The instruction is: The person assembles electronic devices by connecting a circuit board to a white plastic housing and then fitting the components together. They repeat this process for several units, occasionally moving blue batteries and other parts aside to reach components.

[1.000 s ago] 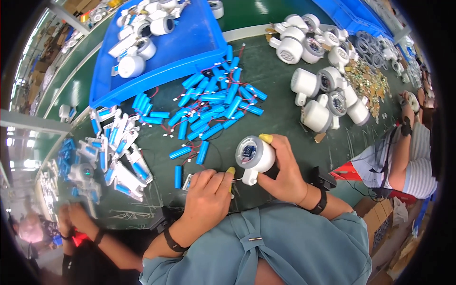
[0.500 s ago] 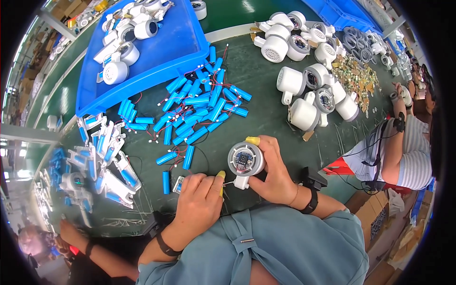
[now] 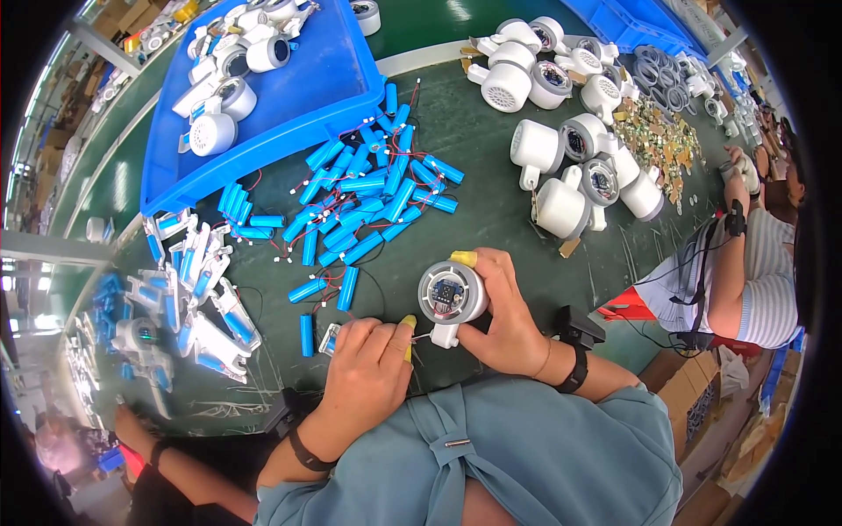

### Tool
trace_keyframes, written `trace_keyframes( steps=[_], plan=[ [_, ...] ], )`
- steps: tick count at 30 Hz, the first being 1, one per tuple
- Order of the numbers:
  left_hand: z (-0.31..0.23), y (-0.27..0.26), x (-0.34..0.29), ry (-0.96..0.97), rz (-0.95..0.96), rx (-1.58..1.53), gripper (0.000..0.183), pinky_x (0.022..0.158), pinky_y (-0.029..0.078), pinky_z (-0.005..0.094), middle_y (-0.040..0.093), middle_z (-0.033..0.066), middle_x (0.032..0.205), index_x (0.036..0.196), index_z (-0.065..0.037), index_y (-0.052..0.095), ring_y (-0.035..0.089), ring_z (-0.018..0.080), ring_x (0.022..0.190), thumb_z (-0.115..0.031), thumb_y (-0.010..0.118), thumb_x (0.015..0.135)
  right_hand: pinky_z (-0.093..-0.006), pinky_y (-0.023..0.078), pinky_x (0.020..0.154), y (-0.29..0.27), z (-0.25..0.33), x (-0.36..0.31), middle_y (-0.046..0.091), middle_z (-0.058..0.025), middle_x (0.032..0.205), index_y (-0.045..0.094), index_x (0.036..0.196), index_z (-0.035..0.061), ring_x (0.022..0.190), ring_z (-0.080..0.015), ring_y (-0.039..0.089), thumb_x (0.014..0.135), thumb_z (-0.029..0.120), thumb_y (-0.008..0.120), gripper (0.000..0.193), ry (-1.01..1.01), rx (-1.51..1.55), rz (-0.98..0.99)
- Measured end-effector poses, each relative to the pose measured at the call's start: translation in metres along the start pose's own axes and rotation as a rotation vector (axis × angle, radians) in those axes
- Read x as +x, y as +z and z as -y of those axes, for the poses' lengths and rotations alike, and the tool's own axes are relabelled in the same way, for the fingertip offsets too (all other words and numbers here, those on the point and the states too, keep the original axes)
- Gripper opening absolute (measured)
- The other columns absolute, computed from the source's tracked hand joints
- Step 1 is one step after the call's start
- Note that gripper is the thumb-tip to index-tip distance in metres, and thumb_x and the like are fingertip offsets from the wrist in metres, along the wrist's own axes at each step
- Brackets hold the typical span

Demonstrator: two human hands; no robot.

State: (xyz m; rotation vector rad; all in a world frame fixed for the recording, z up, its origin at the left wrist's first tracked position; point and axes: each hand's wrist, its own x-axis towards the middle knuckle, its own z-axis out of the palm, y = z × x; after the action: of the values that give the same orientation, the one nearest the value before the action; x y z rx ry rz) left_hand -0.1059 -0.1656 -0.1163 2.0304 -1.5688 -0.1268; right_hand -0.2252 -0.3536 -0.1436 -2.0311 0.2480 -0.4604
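White plastic, round, with a short stub handle: one fan housing (image 3: 452, 298) sits in the right hand (image 3: 500, 320), open face up, a small circuit board visible inside. The right hand is wrapped around the housing's body, a yellow cot on its uppermost finger. The left hand (image 3: 368, 373) is just left of the housing, fingers pinched narrow on a thin wire end at the housing's handle; what else it grips cannot be told. One yellow cot shows on it too.

Just left of the housing, by the left hand, one small blue-and-white part (image 3: 330, 337) lies on the dark green worktop (image 3: 491, 188). Up and left of the housing lies a loose pile of blue cylindrical battery cells (image 3: 368, 197) with red and black leads, too many and too overlapped to count exactly. Beyond them sits one blue tray (image 3: 303, 96) holding several white housings. Above and right of the held housing, a cluster (image 3: 574, 171) of some ten or more similar white housings stands on the worktop. Far left, white handle shells (image 3: 197, 298) fitted with blue cells lie heaped. To the right, another person's arm (image 3: 732, 263) reaches over the worktop.
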Motion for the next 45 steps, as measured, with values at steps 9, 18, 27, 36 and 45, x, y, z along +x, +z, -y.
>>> trace_keyframes(
  steps=[9,18,27,36,45],
  plan=[
    [-0.002,-0.045,0.004,-0.122,0.122,-0.436,0.041,0.073,0.049,0.0386,0.063,0.0102,0.091,0.114,0.000,0.064,0.058,0.0288,0.083,0.000,0.067,0.073,-0.0348,0.037,0.106,-0.009,0.012,0.006,0.039,-0.0105,0.129,0.036,0.142,0.0023,0.124,-0.0229,0.046,0.072,-0.003,0.074,0.080,0.265,0.343,0.223],
    [-0.023,-0.120,0.053,-0.041,0.279,-0.287,0.034,0.068,0.049,0.0373,0.066,0.0105,0.090,0.103,-0.004,0.068,0.062,0.0306,0.080,-0.001,0.076,0.070,-0.0352,0.044,0.103,-0.013,0.030,0.020,0.044,-0.0131,0.125,0.034,0.141,-0.0020,0.124,-0.0231,0.048,0.083,0.013,0.074,0.073,0.275,0.617,0.452],
    [0.009,-0.157,0.208,-0.092,0.257,-0.038,0.018,0.070,0.047,0.0280,0.068,0.0015,0.085,0.093,-0.006,0.071,0.061,0.0135,0.078,-0.013,0.074,0.077,-0.0266,0.052,0.077,-0.021,-0.005,0.058,0.055,-0.0092,0.106,0.044,0.134,0.0016,0.087,-0.0124,0.060,0.090,0.016,0.071,0.053,0.136,0.553,0.085],
    [0.133,-0.115,0.470,-0.426,0.108,-0.112,0.025,0.047,0.041,0.0266,0.060,0.0003,0.070,0.096,-0.004,0.071,0.052,0.0099,0.057,-0.022,0.072,0.078,-0.0349,0.052,0.063,-0.009,-0.017,0.048,0.062,-0.0100,0.086,0.051,0.125,0.0025,0.068,-0.0233,0.063,0.091,0.015,0.065,0.039,0.165,0.389,0.143],
    [0.215,-0.090,0.530,-0.446,-0.441,-0.477,0.033,0.057,0.054,0.0255,0.070,0.0110,0.089,0.115,0.009,0.062,0.071,0.0179,0.075,-0.004,0.061,0.085,-0.0359,0.053,0.066,-0.022,-0.014,0.052,0.062,-0.0095,0.093,0.051,0.124,0.0023,0.073,-0.0246,0.065,0.092,0.016,0.062,0.037,0.210,0.377,0.213]
  ],
)
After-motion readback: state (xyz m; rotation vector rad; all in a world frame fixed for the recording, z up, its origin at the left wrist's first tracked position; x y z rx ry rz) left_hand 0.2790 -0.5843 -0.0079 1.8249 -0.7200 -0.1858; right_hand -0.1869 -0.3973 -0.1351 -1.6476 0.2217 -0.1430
